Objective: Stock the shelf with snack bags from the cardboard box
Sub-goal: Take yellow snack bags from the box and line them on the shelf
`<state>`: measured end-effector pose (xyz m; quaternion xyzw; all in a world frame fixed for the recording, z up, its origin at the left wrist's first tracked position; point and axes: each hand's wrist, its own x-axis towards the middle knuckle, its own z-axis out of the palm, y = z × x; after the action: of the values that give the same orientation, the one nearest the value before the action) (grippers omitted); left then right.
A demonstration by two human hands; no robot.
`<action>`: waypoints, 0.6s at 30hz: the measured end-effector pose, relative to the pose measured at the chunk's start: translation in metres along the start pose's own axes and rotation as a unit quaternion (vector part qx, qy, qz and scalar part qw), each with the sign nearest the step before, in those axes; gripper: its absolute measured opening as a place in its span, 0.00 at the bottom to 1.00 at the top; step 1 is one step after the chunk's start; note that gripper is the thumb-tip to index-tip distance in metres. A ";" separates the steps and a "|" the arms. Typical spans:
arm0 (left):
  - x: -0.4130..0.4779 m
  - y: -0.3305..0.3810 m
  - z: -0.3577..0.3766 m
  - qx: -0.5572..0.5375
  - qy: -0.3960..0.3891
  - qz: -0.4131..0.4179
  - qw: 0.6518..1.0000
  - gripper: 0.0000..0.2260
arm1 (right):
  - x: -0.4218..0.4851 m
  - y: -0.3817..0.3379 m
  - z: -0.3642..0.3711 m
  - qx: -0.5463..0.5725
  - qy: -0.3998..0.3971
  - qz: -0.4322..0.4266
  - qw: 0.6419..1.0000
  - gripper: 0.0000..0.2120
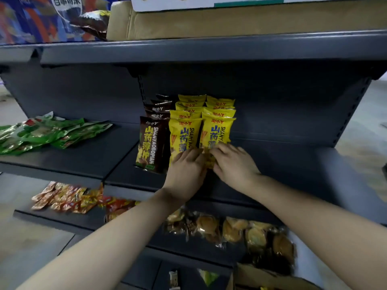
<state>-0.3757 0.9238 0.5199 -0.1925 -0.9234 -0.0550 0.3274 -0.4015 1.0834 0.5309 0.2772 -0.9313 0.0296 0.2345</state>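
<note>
Left hand [186, 164] and right hand [235, 164] at dark middle shelf [293, 164], fingers of both clamped on front yellow snack bag [216, 132] lower edge, brown snack bags [151, 143] just left

I'm reading SHANYAOBOPIAN and 山药薄片 down the front brown foil snack bag [151, 143]; the yellow foil snack bags [184, 135] beside it show 山药.

Shop aisle, retail. Dark grey metal gondola shelving [209, 49] in tiers, with a slotted upright [143, 88] on the back panel. Identical yellow snack bags [217, 130] faced in upright rows beside brown snack bags [150, 143]. Green foil packets [52, 132], red-orange packets [62, 197] and clear-wrapped pastries [230, 229] on neighbouring shelves. Brown cardboard carton [188, 24] on top.
</note>
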 end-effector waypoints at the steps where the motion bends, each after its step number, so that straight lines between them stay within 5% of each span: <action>1: -0.008 0.012 -0.003 -0.008 0.000 -0.004 1.000 0.17 | -0.011 -0.003 -0.006 0.018 -0.024 0.016 0.999 0.16; 9: -0.105 0.122 -0.004 -0.107 -0.034 -0.095 0.989 0.14 | -0.141 -0.020 -0.035 0.248 -0.100 0.134 0.954 0.09; 18: -0.208 0.219 0.045 -0.200 -0.340 -0.190 0.899 0.13 | -0.306 -0.001 0.022 0.247 -0.293 0.225 0.896 0.06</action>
<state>-0.1683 1.0690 0.3488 -0.0818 -0.9670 -0.2313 -0.0689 -0.1854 1.2325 0.3724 0.1050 -0.9581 0.2281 -0.1375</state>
